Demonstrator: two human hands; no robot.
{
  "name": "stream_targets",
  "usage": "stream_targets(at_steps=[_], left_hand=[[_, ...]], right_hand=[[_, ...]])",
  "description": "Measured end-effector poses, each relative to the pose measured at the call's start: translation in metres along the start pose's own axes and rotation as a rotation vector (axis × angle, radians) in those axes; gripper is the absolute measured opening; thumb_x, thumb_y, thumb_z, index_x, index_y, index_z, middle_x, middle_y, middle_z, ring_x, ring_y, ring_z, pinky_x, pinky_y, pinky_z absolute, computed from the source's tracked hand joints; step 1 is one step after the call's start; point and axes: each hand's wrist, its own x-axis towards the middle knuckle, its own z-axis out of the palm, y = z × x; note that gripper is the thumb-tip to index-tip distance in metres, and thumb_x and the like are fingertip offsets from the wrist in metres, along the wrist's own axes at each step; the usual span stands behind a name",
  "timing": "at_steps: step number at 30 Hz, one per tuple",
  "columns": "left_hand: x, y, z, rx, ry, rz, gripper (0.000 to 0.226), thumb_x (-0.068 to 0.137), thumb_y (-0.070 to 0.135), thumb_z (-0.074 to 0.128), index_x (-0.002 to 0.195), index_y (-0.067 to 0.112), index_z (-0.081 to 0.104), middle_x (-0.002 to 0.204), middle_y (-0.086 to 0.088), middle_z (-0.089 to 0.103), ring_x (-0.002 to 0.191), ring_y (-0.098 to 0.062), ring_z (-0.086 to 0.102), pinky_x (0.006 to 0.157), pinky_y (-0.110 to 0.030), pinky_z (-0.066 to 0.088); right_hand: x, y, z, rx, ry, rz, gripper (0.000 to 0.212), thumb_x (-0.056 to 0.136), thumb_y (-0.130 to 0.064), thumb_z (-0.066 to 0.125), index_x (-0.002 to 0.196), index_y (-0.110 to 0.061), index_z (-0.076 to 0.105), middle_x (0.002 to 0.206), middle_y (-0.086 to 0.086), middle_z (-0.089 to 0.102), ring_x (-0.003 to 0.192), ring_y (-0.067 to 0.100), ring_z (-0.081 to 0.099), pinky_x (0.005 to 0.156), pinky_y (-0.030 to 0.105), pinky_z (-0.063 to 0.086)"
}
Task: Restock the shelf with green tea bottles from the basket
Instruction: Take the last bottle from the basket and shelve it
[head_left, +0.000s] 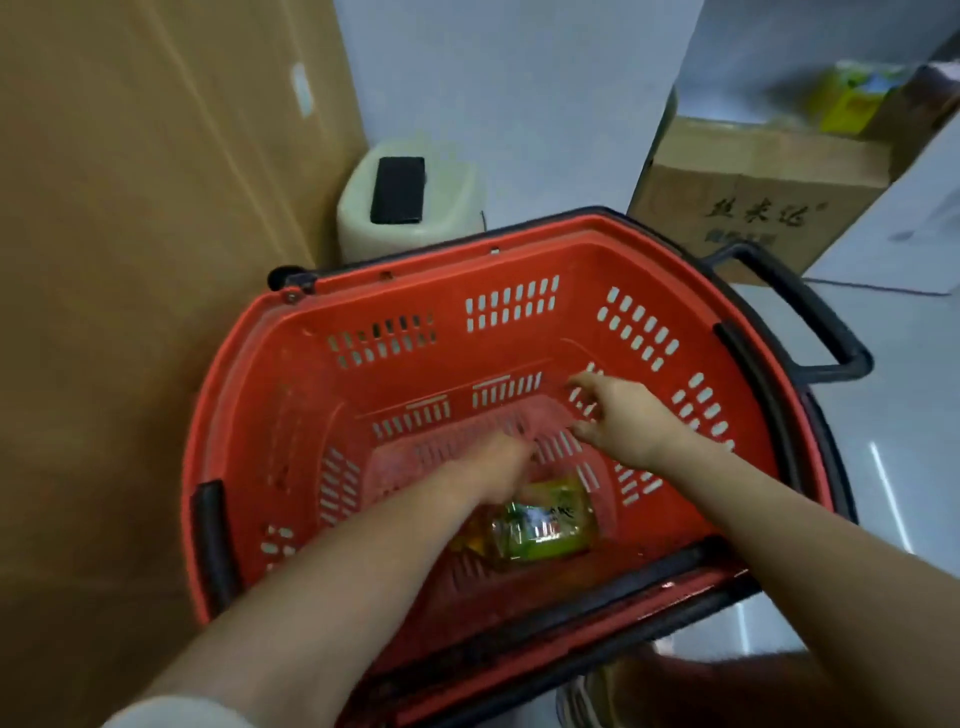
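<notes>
Green tea bottle (540, 525) lies sideways on red basket (311, 415) floor by the near wall, long axis seemingly left-right; label unreadable. Left hand (501, 462) blurred above it, fingers can't tell. Right hand (623, 421) fingers spread, empty. Cardboard box (758, 208): blurry Chinese characters.

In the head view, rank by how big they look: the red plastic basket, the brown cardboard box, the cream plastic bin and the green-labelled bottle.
1. red plastic basket
2. brown cardboard box
3. cream plastic bin and green-labelled bottle: these look alike; the bottle is nearer and partly hidden, so unranked.
</notes>
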Motion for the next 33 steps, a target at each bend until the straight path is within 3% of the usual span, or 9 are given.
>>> stream_targets(at_steps=[3,5,10,16,20,24,27,30,33], left_hand=[[0.03,-0.002,0.053,0.093,-0.181,0.068,0.108,0.068,0.05,0.078,0.147,0.007,0.019,0.152,-0.017,0.027,0.137,-0.032,0.031,0.108,-0.035,0.028],[0.036,-0.007,0.083,0.19,-0.222,0.087,0.122,0.063,0.056,0.079,0.149,0.004,0.01,0.155,-0.021,0.014,0.142,-0.035,0.018,0.114,-0.04,0.023],[0.031,-0.013,0.088,0.075,-0.163,-0.005,0.12,0.062,0.042,0.081,0.149,0.011,0.004,0.147,-0.022,0.029,0.132,-0.037,0.034,0.108,-0.037,0.032],[-0.01,-0.028,0.008,0.136,-0.048,-0.129,0.116,0.055,0.05,0.083,0.145,0.015,0.018,0.138,-0.009,0.038,0.127,-0.032,0.04,0.102,-0.038,0.04],[-0.07,-0.017,-0.069,0.16,0.15,-0.089,0.122,0.052,0.051,0.08,0.147,0.017,0.012,0.136,-0.006,0.038,0.123,-0.028,0.04,0.102,-0.04,0.041],[-0.142,-0.006,-0.123,0.214,0.358,-0.049,0.12,0.051,0.047,0.077,0.147,0.013,0.014,0.133,-0.007,0.038,0.12,-0.027,0.039,0.102,-0.04,0.039],[-0.205,0.0,-0.152,0.191,0.564,-0.018,0.114,0.052,0.04,0.076,0.147,0.013,0.019,0.142,-0.005,0.035,0.132,-0.023,0.032,0.109,-0.037,0.03],[-0.278,0.011,-0.167,0.18,0.904,-0.024,0.097,0.057,0.036,0.073,0.142,0.012,0.035,0.14,-0.008,0.043,0.13,-0.024,0.036,0.109,-0.041,0.031],[-0.35,0.027,-0.161,0.012,1.398,-0.192,0.077,0.064,0.047,0.07,0.133,0.021,0.047,0.129,-0.004,0.048,0.119,-0.017,0.042,0.106,-0.025,0.028]], right_hand=[[0.014,0.014,0.014,-0.017,-0.105,0.048,0.065,0.084,-0.024,0.065,0.142,-0.018,0.036,0.135,0.014,0.053,0.122,0.03,0.051,0.097,0.032,0.04],[0.021,0.017,0.019,-0.021,-0.144,0.043,0.067,0.084,-0.026,0.065,0.143,-0.019,0.034,0.135,0.016,0.051,0.121,0.031,0.051,0.097,0.032,0.04],[0.022,0.02,0.032,-0.031,-0.261,-0.001,0.084,0.078,-0.031,0.072,0.146,-0.019,0.026,0.139,0.015,0.044,0.127,0.033,0.046,0.104,0.035,0.039],[0.014,0.005,0.031,-0.125,-0.387,-0.092,0.133,0.059,-0.055,0.081,0.151,-0.016,-0.006,0.16,0.006,-0.002,0.147,0.027,0.004,0.119,0.036,0.015],[0.001,-0.034,0.015,-0.14,-0.194,-0.28,0.139,0.053,-0.057,0.082,0.15,-0.009,-0.005,0.158,0.011,0.004,0.146,0.027,0.002,0.12,0.04,0.012],[-0.024,-0.09,-0.025,-0.193,0.19,-0.411,0.12,0.052,-0.052,0.077,0.147,-0.012,0.015,0.138,0.007,0.031,0.131,0.027,0.028,0.099,0.05,0.043],[-0.051,-0.131,-0.06,-0.173,0.363,-0.493,0.108,0.048,-0.055,0.072,0.139,-0.014,0.03,0.123,0.007,0.041,0.114,0.028,0.039,0.094,0.045,0.044],[-0.08,-0.167,-0.082,-0.025,0.475,-0.514,0.104,0.047,-0.064,0.069,0.135,-0.017,0.037,0.115,0.004,0.046,0.109,0.025,0.041,0.098,0.034,0.037],[-0.109,-0.21,-0.091,0.29,0.541,-0.5,0.101,0.042,-0.073,0.068,0.125,-0.02,0.046,0.108,0.0,0.054,0.105,0.021,0.047,0.095,0.033,0.04]])
